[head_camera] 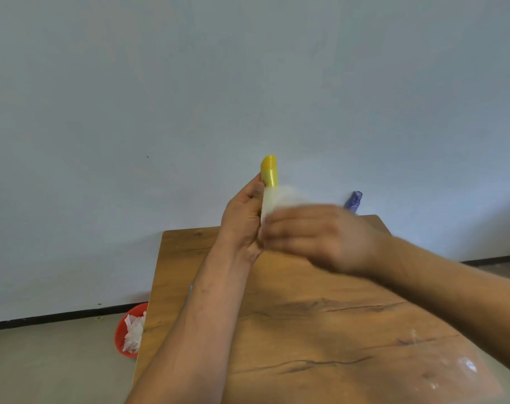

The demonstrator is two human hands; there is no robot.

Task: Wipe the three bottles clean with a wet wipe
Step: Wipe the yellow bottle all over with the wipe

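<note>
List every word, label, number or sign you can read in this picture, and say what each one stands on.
No text can be read anywhere.
On the yellow-capped bottle in the left hand: the body is hidden by the wet wipe and the blurred right hand; no print shows.
On the blue bottle at the far edge of the table: markings too blurred to read.

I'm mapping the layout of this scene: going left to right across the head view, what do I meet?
Red bowl of crumpled wipes on the floor → left hand → yellow-capped bottle → right hand with the wet wipe → purple bottle.
</note>
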